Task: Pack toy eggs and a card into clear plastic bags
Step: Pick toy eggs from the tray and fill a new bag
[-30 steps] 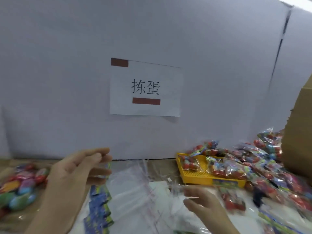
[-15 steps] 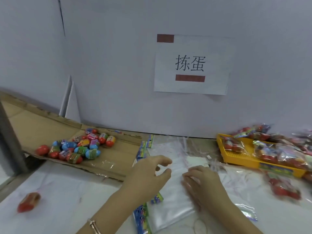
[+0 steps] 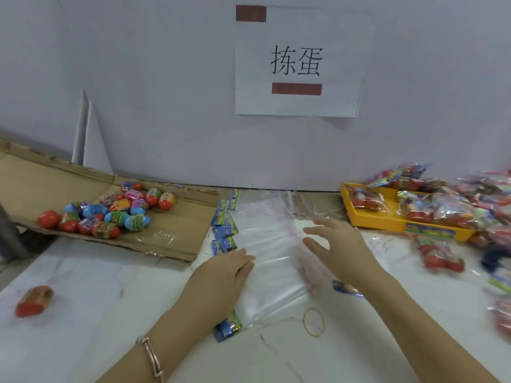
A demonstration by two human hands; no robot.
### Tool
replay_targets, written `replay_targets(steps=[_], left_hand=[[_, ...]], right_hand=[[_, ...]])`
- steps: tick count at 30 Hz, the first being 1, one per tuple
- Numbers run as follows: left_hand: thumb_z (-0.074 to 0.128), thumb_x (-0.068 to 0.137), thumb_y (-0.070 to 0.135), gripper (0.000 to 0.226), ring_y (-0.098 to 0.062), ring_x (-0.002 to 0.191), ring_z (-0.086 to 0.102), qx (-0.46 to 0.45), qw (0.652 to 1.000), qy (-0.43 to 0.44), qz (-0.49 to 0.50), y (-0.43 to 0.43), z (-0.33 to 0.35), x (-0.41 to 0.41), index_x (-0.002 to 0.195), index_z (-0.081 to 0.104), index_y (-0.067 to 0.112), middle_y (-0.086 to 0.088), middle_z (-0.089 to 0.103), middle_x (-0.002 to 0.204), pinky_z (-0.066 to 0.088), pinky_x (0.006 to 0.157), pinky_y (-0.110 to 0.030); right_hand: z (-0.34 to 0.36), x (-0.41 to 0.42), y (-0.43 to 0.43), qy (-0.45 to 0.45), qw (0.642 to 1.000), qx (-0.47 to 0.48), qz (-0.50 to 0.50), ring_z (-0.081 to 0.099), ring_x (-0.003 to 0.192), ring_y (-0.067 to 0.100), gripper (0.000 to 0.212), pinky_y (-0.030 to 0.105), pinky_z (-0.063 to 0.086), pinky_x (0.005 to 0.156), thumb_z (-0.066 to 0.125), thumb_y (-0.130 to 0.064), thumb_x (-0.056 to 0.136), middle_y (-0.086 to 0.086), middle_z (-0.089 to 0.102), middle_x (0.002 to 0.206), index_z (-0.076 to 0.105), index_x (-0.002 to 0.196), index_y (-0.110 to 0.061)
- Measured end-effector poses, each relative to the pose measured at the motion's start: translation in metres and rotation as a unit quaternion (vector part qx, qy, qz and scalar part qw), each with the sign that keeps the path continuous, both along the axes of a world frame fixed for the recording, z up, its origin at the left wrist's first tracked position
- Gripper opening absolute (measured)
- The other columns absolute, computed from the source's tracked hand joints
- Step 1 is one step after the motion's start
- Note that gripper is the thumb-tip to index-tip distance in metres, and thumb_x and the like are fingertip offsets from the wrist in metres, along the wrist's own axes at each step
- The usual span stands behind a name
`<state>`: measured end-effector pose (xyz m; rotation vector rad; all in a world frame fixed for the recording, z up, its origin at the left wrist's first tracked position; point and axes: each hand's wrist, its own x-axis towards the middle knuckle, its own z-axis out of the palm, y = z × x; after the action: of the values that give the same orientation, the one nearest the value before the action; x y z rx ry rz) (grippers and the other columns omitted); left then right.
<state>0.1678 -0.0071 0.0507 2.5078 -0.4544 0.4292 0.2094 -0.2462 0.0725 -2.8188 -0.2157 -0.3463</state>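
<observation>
Flat in the middle of the white table (image 3: 91, 322): a stack of clear plastic bags (image 3: 271, 261), empty, red seal lines toward the wall. Pressed at its near left edge by the left hand (image 3: 224, 275), palm down, fingers straight and together, nothing gripped. Above the right part of the stack, the right hand (image 3: 337, 244), fingers spread and loosely bent, thumb apart, closed on nothing. Perhaps brushing the top bag, perhaps just over it; hard to tell through the glare on the film.

Along the stack's left edge, a row of small blue-and-green cards (image 3: 225, 230), some tucked partly under the plastic, one more at the near corner beside the left wrist. Just off the near edge, a yellow rubber band (image 3: 313, 322).

Further left, well apart from the bags, a cluster of loose toy eggs (image 3: 110, 214) on a flattened cardboard flap (image 3: 171, 225). One stray red egg (image 3: 33, 301) alone at the near left. To the right, a yellow tray (image 3: 387, 219) and a heap of packed bags (image 3: 442, 205) spilling past it.

By the look of it, well into the job: plenty of bags already filled. For the present one, nothing done yet: no bag lifted from the stack, none opened, no egg or card picked. Left to do: peel off the top bag, open it, drop in eggs and a card, add it to the heap. Enough loose eggs and cards for several more rounds.
</observation>
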Motion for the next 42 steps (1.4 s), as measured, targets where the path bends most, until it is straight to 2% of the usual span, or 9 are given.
replay_targets(steps=[3,5,14,18,21,25,29,33,42], left_hand=[[0.053,0.098,0.032,0.021,0.001,0.085,0.063,-0.168,0.983,0.048,0.054,0.009,0.002,0.002,0.103,0.073,0.026,0.01,0.072,0.091,0.04,0.069,-0.006],[0.056,0.097,0.027,0.018,-0.003,0.078,0.065,-0.282,0.955,0.056,0.067,0.012,0.008,0.005,0.087,0.071,0.03,0.01,0.072,0.08,0.045,0.065,-0.007],[0.059,0.093,0.005,0.017,-0.01,0.067,0.072,-0.539,0.837,0.09,0.039,0.014,0.025,0.005,0.089,0.071,0.017,0.007,0.076,0.081,0.055,0.06,-0.018],[0.062,0.089,0.001,0.014,-0.011,0.073,0.073,-0.549,0.834,0.037,0.036,0.015,0.031,0.001,0.097,0.071,0.009,0.005,0.076,0.082,0.058,0.068,-0.02],[0.061,0.089,-0.001,0.016,-0.011,0.077,0.073,-0.543,0.839,-0.021,0.029,0.014,0.037,-0.004,0.101,0.07,0.006,0.003,0.076,0.087,0.057,0.072,-0.019],[0.059,0.091,-0.001,0.014,-0.007,0.068,0.071,-0.543,0.839,-0.038,0.009,0.012,0.042,-0.008,0.093,0.069,0.009,0.006,0.076,0.081,0.053,0.062,-0.013],[0.057,0.089,0.003,0.009,0.002,0.052,0.063,-0.584,0.808,0.019,-0.073,0.014,0.047,-0.01,0.089,0.066,0.005,0.005,0.076,0.082,0.044,0.05,-0.004],[0.074,0.08,0.015,0.007,-0.005,0.105,0.067,-0.425,0.895,-0.01,-0.136,0.018,0.037,-0.015,0.084,0.073,0.02,0.016,0.073,0.107,0.053,0.081,-0.016],[0.06,0.07,0.035,0.027,-0.009,0.11,0.064,-0.411,0.863,0.111,-0.273,0.019,0.044,-0.022,0.093,0.075,0.032,0.013,0.072,0.109,0.046,0.094,-0.02]], right_hand=[[0.025,-0.001,-0.034,0.2,0.974,-0.102,-0.032,0.036,0.138,0.018,0.059,0.042,0.029,0.111,0.046,-0.064,0.089,-0.009,0.03,0.156,0.041,0.142,-0.038],[0.055,-0.012,-0.048,0.38,0.913,0.139,0.061,0.05,0.128,0.014,0.064,0.036,0.042,0.105,0.062,-0.07,0.073,-0.012,0.045,0.147,0.054,0.131,-0.044],[0.091,-0.015,-0.061,0.371,0.881,0.289,0.058,0.071,0.088,0.032,0.049,0.035,0.058,0.06,0.053,-0.057,0.087,0.001,0.067,0.123,0.064,0.122,-0.025],[0.08,-0.015,-0.049,0.378,0.919,0.115,-0.022,0.067,0.057,0.019,0.045,0.023,0.052,0.049,0.05,-0.046,0.096,0.003,0.07,0.106,0.056,0.129,-0.017],[0.082,-0.026,-0.04,0.478,0.813,0.31,0.12,0.072,0.076,0.034,0.062,0.036,0.058,0.065,0.057,-0.058,0.086,0.015,0.073,0.103,0.056,0.132,-0.017],[0.067,-0.018,-0.027,0.374,0.926,0.021,0.036,0.067,0.081,0.017,0.045,0.026,0.053,0.073,0.051,-0.055,0.09,-0.002,0.073,0.097,0.065,0.114,-0.02],[0.067,-0.02,0.01,0.355,0.861,0.346,0.113,0.072,0.084,0.025,0.065,0.035,0.059,0.068,0.054,-0.073,0.067,0.003,0.075,0.096,0.073,0.101,-0.021],[0.05,-0.018,0.052,0.397,0.817,0.401,0.121,0.071,0.092,0.027,0.086,0.038,0.058,0.067,0.045,-0.088,0.064,0.003,0.073,0.106,0.066,0.114,-0.021],[0.048,-0.016,0.097,0.214,0.76,0.597,0.141,0.063,0.076,0.026,0.017,0.034,0.055,0.075,0.07,-0.022,0.081,0.007,0.066,0.076,0.064,0.072,-0.009]])
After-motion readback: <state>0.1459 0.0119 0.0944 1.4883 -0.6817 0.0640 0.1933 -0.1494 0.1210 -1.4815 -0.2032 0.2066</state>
